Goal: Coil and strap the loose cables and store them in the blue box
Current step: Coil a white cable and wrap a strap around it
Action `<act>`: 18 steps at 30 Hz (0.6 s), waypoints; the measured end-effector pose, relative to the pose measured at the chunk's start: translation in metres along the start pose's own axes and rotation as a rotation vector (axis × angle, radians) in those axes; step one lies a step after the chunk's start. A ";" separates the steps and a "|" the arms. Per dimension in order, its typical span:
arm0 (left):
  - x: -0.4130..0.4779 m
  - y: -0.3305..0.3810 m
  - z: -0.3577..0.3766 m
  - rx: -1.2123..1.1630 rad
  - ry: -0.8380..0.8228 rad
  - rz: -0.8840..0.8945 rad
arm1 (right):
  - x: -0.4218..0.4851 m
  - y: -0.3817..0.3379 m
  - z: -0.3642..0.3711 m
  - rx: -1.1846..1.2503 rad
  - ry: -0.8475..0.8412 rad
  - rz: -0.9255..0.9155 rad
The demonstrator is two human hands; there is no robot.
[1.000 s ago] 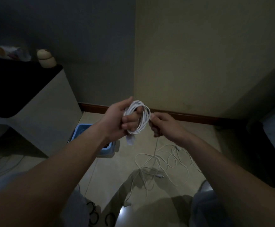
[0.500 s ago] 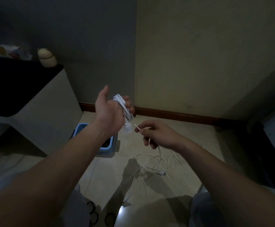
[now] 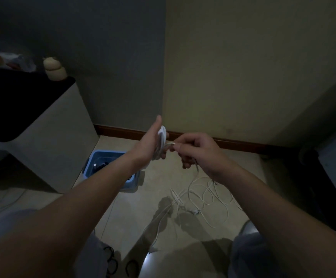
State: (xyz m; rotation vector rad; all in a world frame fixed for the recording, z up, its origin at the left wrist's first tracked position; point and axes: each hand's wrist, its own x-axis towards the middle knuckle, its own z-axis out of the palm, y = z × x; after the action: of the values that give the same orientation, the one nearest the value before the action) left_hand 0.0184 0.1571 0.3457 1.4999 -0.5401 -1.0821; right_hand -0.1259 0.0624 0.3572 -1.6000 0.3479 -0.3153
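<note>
My left hand [image 3: 149, 144] is raised with its thumb up, and a white cable coil [image 3: 161, 142] is wound around its fingers. Just to its right my right hand [image 3: 198, 152] pinches the free run of the same white cable close to the coil. From that hand the cable drops to a loose white tangle [image 3: 203, 199] on the tiled floor. Low behind my left forearm stands the blue box [image 3: 103, 157], with dark items inside and its right part hidden by the arm.
A white cabinet with a dark top [image 3: 43, 121] stands at the left, with a small cream figure [image 3: 54, 70] on it. Dark furniture [image 3: 327, 177] fills the right edge. Black cable loops [image 3: 119, 265] lie on the floor near my knees.
My left hand turned so the coil now faces edge-on and sits higher. My right hand rose from below the coil and brought the cable's run up beside it.
</note>
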 end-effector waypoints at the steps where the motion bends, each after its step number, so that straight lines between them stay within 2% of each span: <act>1: -0.001 -0.001 0.001 0.034 -0.069 -0.001 | 0.001 0.001 -0.003 -0.032 0.035 -0.023; 4: -0.005 0.000 0.000 0.130 -0.225 0.009 | 0.005 0.002 -0.010 -0.139 0.175 -0.041; 8: -0.009 0.002 0.001 0.107 -0.308 0.008 | 0.011 0.003 -0.018 -0.208 0.319 -0.086; 15: -0.017 0.010 0.011 0.202 -0.277 0.042 | 0.014 0.005 -0.019 -0.266 0.311 -0.127; 18: -0.019 0.013 0.011 0.160 -0.242 0.057 | 0.015 0.008 -0.023 -0.269 0.310 -0.111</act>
State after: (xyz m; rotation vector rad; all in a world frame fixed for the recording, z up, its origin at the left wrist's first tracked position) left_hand 0.0032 0.1639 0.3653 1.4899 -0.8504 -1.2059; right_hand -0.1213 0.0351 0.3508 -1.8402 0.5581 -0.6262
